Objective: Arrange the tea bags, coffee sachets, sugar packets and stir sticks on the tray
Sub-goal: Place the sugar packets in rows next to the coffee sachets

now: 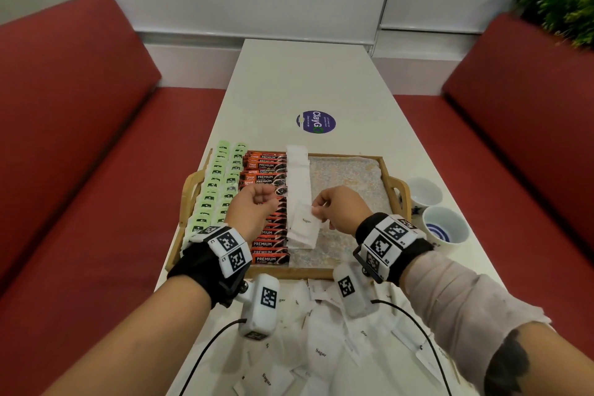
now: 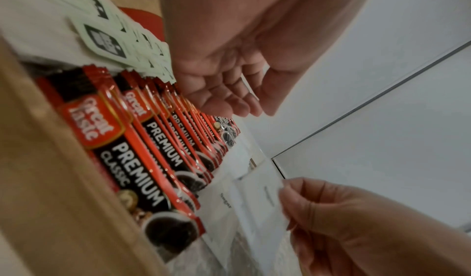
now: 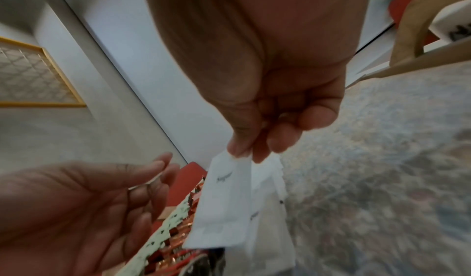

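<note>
The right hand [image 1: 342,209] pinches the corner of a white sugar packet [image 1: 304,224] between thumb and fingertips [image 3: 238,149], holding it tilted just above the near end of the row of sugar packets [image 1: 298,177] on the tray [image 1: 390,167]. The left hand [image 1: 254,206] hovers beside it over the coffee sachets [image 1: 268,212], its fingers loosely curled and holding nothing; in the left wrist view the palm is bare and the fingers [image 2: 229,97] bend inward without touching the packet.

On the wooden tray, three bands run from front to back: pale green tea bags [image 1: 213,190] along the left edge, then the red and black coffee sachets overlapping one another, then the white sugar row just right of them. The right part of the tray shows its speckled lining.

In front of the tray, a loose heap of sugar packets [image 1: 321,350] lies on the white table [image 1: 315,80]. Two cups [image 1: 445,230] stand on the table just right of the tray. A round purple sticker [image 1: 316,122] sits further back on the table, and red benches [image 1: 80,138] flank it on both sides.
</note>
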`<state>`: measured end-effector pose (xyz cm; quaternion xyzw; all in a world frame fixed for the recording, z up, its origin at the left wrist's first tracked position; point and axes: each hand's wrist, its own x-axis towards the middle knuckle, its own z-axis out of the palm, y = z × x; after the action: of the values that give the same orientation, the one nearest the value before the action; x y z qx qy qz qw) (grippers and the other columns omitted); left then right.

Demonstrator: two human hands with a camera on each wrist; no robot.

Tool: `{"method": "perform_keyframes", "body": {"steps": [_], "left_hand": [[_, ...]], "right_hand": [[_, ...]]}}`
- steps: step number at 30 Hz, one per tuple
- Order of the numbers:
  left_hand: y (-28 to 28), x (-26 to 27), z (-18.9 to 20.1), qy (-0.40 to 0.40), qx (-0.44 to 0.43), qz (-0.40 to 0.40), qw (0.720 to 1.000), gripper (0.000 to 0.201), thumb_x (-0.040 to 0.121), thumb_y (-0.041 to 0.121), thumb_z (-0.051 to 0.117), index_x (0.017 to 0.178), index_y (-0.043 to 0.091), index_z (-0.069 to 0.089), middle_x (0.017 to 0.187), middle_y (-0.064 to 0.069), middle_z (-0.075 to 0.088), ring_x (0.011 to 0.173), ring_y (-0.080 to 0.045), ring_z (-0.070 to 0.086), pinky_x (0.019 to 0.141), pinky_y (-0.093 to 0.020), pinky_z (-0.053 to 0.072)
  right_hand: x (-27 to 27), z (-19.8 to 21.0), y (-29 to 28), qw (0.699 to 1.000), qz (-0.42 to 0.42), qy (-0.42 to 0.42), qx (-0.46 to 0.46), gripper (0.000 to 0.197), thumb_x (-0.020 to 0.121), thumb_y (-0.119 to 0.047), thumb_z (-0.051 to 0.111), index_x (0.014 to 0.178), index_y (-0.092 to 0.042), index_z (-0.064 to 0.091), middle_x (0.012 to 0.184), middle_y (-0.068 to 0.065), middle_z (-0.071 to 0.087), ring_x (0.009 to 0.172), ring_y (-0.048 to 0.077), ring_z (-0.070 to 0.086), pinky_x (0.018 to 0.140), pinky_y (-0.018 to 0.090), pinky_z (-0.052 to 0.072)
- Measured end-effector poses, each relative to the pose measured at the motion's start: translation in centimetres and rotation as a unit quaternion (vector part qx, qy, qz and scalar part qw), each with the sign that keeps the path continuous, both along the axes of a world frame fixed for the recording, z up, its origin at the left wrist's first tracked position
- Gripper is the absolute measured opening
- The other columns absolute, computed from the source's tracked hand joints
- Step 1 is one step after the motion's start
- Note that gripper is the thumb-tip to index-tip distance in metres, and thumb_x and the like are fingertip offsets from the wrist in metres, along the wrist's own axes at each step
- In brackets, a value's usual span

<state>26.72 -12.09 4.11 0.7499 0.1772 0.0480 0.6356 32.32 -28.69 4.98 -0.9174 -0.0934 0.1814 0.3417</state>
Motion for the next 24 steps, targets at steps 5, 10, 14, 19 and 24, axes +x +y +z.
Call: {"method": "perform_keyframes", "body": {"steps": [5,10,14,19,24], "left_hand": [[0.0,-0.3,-0.3,-0.007,-0.007,0.026,1.0,0.021,0.09,-0.001,0.056,0.109,0.009,0.058,0.098,-0.001,0.061,0.088,-0.012,0.056,0.086,-0.033,0.048],[0.5,-0.5,-0.8,-0.014,-0.014,0.04,0.999,0.022,0.09,0.0,0.056,0.107,0.012,0.059,0.099,0.0,0.061,0.088,-0.013,0.056,0.084,-0.033,0.047],[0.7,-0.4,-1.0,-0.016,-0.019,0.042,0.999,0.022,0.09,-0.003,0.055,0.108,0.01,0.059,0.094,0.001,0.06,0.085,-0.012,0.054,0.081,-0.031,0.046],[0.7,-0.3,-1.2,-0.018,-0.018,0.042,0.999,0.021,0.089,-0.003,0.056,0.105,0.012,0.058,0.097,-0.002,0.061,0.086,-0.014,0.054,0.078,-0.03,0.045],[1.0,-0.3,-1.3,-0.017,-0.023,0.038,0.999,0.02,0.09,0.0,0.056,0.102,0.016,0.058,0.093,0.003,0.061,0.081,-0.01,0.055,0.058,-0.019,0.044]], "right_hand": [[-0.4,-0.9,0.3,0.998,0.031,0.014,-0.051,0.002,0.089,-0.013,0.065,0.088,-0.011,0.066,0.068,-0.006,0.059,0.055,0.003,0.051,0.054,0.016,0.042],[-0.2,-1.4,0.9,0.996,0.042,0.012,-0.084,0.004,0.087,-0.014,0.067,0.087,-0.01,0.066,0.074,-0.002,0.062,0.057,0.005,0.051,0.063,0.022,0.045],[0.0,-1.6,1.3,0.996,0.03,0.005,-0.081,0.006,0.085,-0.013,0.069,0.083,-0.012,0.064,0.085,0.005,0.07,0.073,0.014,0.061,0.075,0.028,0.051],[0.2,-1.7,1.8,0.995,0.035,-0.004,-0.094,0.007,0.086,-0.016,0.069,0.081,-0.014,0.063,0.091,0.005,0.07,0.082,0.016,0.063,0.076,0.027,0.048],[0.2,-1.8,2.1,0.992,0.033,-0.009,-0.118,0.009,0.085,-0.017,0.069,0.079,-0.015,0.062,0.091,0.004,0.07,0.084,0.018,0.062,0.078,0.03,0.049]]}}
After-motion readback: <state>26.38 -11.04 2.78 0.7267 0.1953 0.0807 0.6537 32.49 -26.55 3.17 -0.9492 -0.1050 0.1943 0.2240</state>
